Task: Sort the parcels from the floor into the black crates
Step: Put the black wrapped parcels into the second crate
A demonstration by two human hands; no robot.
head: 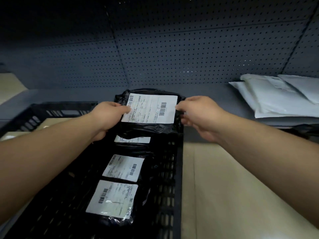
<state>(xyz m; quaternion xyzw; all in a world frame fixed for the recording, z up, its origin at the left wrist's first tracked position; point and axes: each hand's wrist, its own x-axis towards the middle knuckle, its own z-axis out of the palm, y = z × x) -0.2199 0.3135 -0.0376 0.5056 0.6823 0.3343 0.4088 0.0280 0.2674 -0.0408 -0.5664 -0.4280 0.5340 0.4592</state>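
Slatted black plastic crate (178,169) below both outstretched forearms, holding three black poly parcels with white labels. Two white mailers (276,95) lie on the shelf beyond the right hand (198,114). Fourth black label-up parcel (149,114), glossy and crinkled, held over the crate's far end: left hand (107,116) pinches its left edge, right hand pinches its right edge.

Dark pegboard wall (172,49) behind a grey shelf (215,100); white mailers (276,97) (stacked, overlapping) lie at its right end.
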